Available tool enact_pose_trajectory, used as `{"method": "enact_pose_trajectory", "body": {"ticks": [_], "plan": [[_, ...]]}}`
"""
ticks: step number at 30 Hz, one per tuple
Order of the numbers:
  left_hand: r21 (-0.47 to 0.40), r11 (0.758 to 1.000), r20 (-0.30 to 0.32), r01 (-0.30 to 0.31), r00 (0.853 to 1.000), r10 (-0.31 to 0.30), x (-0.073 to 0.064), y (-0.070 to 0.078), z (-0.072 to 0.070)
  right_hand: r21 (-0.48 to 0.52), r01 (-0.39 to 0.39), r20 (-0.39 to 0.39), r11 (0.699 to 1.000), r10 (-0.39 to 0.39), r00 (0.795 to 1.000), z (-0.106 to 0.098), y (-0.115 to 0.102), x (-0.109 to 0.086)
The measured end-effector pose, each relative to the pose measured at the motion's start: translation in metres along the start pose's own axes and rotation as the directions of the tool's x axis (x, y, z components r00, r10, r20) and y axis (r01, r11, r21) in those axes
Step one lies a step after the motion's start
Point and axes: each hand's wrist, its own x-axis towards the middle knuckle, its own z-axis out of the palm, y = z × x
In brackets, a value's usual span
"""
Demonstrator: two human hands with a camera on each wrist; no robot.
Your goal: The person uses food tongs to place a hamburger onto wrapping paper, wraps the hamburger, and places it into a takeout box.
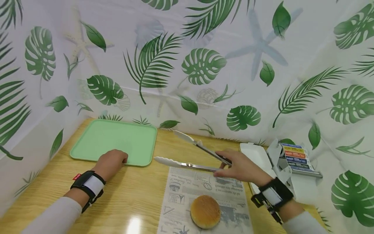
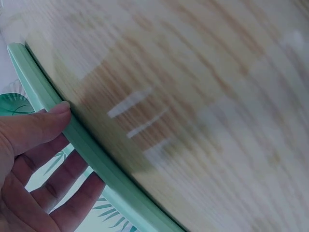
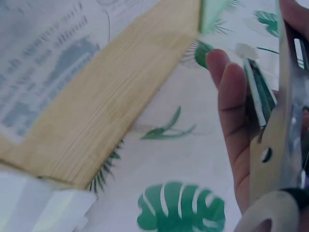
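Note:
My left hand (image 1: 112, 162) is at the front edge of a pale green tray (image 1: 96, 139) on the wooden table. In the left wrist view, the thumb and fingers pinch the tray's rim (image 2: 104, 162), with the fingers reaching over its inner side. Metal tongs (image 1: 201, 167) with pale scalloped tips are held in my right hand (image 1: 239, 165), their two arms spread apart and nothing between them. Nearer to me than the tongs, a round golden-brown bun (image 1: 205, 212) sits on a newsprint-patterned paper sheet (image 1: 178, 208).
To the right stands an open white container (image 1: 254, 154). Beside it is a white and metal item with colored label strips (image 1: 296, 156). A leaf-patterned cloth (image 1: 163, 110) hangs behind the table (image 1: 137, 191) and along its sides.

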Motion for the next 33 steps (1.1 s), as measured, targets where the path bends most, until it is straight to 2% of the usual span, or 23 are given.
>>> {"method": "enact_pose_trajectory", "body": {"ticks": [4,7,13,18,24,30,33], "plan": [[0.023,1.000,0.018,0.021,1.000,-0.022,0.003,-0.002,0.005,-0.044,0.033,0.032,0.998,-0.031,0.999,0.011,0.002,0.069],[0.022,0.999,0.044,0.030,0.999,-0.031,0.003,-0.001,0.010,-0.050,0.041,0.069,0.998,-0.038,0.997,0.020,0.000,0.108],[0.009,0.999,0.014,0.031,0.999,-0.032,0.003,0.002,0.004,-0.065,0.028,0.111,0.998,-0.020,0.994,0.037,-0.009,0.161],[0.010,0.999,-0.009,0.048,0.999,-0.048,0.002,-0.004,0.000,-0.081,0.061,0.139,0.995,-0.049,0.989,0.053,-0.023,0.201],[-0.001,0.999,-0.004,0.045,0.999,-0.045,0.003,-0.005,0.003,-0.117,0.057,0.156,0.991,-0.039,0.987,0.070,-0.032,0.227],[0.006,0.999,-0.022,0.047,0.999,-0.046,0.003,-0.007,0.004,-0.123,0.007,0.175,0.992,0.014,0.984,0.079,-0.039,0.242],[0.011,0.999,-0.027,0.048,0.999,-0.047,0.003,-0.007,0.003,-0.126,0.008,0.187,0.992,0.016,0.982,0.084,-0.041,0.249]]}}
